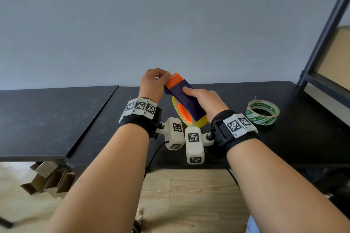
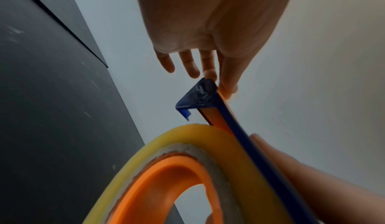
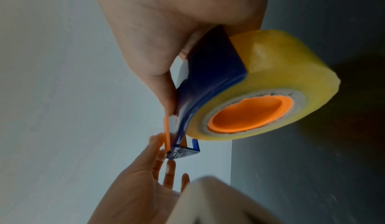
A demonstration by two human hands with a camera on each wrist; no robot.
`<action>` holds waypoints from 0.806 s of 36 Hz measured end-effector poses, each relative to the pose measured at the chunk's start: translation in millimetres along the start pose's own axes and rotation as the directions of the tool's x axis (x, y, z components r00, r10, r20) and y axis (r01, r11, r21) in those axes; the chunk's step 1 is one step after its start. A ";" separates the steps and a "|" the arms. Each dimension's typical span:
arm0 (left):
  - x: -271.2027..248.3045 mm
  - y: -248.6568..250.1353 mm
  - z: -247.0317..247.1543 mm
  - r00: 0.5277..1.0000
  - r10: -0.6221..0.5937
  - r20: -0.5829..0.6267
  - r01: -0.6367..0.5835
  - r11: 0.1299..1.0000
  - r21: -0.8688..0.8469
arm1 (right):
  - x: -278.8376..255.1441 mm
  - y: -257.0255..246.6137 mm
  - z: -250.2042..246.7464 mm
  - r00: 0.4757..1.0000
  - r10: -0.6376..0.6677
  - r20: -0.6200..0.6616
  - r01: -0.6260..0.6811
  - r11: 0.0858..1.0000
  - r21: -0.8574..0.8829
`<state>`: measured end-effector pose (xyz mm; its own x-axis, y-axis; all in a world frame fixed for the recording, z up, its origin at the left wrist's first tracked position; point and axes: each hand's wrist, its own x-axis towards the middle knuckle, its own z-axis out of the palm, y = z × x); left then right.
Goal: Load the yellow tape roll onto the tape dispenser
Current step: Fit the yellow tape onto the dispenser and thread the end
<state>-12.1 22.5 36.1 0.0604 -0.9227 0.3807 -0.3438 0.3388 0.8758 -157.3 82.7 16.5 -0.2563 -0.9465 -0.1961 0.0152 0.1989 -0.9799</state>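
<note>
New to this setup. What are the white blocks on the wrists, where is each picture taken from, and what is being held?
No machine here: a person works bare-handed. The white blocks strapped at the wrists are cameras. The wide picture comes from a head camera; the two close-ups look along each hand. The right hand grips the blue tape dispenser, whose orange hub already carries the yellow tape roll. The left hand pinches the dispenser's orange front end. A green-printed tape roll lies on the black table.
</note>
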 end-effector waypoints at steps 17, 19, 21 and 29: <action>-2.7 0.5 -4.0 0.999 0.031 -0.014 -0.030 0.997 0.073 | -2.2 -1.8 0.7 0.999 0.020 0.044 -0.023 0.998 0.055; -2.1 0.6 -4.6 0.999 0.030 -0.030 -0.027 0.995 0.091 | -2.4 -2.1 -0.1 0.999 0.021 0.042 -0.023 0.999 0.044; -1.3 1.0 -5.8 0.998 0.012 -0.059 -0.007 0.997 0.077 | -2.9 -3.1 -0.3 0.999 0.010 0.036 -0.011 1.000 0.021; -3.2 6.0 -8.9 0.968 -0.204 -0.143 0.182 0.972 -0.149 | -2.6 -9.1 3.4 0.997 -0.080 0.004 0.080 0.986 -0.149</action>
<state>-6.0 29.1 42.7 0.2629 -0.9363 0.2329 -0.1839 0.1884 0.9647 -153.5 82.5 25.8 -0.2532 -0.9603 -0.1169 -0.1490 0.1582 -0.9761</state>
